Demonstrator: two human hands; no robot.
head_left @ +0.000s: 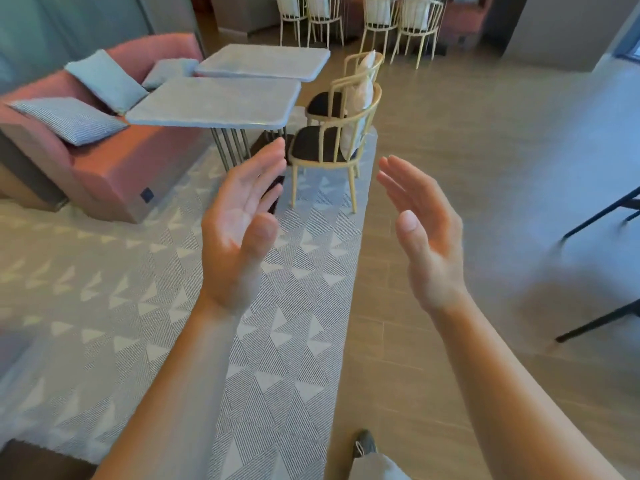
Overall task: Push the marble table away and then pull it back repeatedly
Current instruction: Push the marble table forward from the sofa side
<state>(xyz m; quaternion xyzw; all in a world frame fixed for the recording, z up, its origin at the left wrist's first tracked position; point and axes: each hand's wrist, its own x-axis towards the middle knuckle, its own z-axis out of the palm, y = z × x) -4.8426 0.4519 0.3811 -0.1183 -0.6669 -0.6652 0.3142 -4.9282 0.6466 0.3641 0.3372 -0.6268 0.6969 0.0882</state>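
Two bare forearms reach forward from the bottom of the view, and below them, at the lower edge, one shoe stands on the wooden floor just beside the rug's border. Both hands are held up in the air with the palms turned toward each other and a clear gap between them. The left hand is released, its fingers stretched and kept together, and it holds nothing. The right hand is also released, with the fingers slightly curved, and it holds nothing either. Neither hand touches any furniture.

Under the left arm lies a grey rug with a pattern of pale triangles. The marble table stands further ahead and to the left, on the far part of this rug, well apart from both hands. Its pale top is a rectangle with rounded corners, and it rests on thin metal legs. A second table of the same kind stands just behind it; whether the two tops touch, I cannot tell.

To the left of the tables is a pink sofa with grey cushions on it. To the right of the tables, two chairs with light frames and dark seats stand one behind the other, each with a pale cushion against its back. More chairs of this kind stand far behind, at the top of the view.
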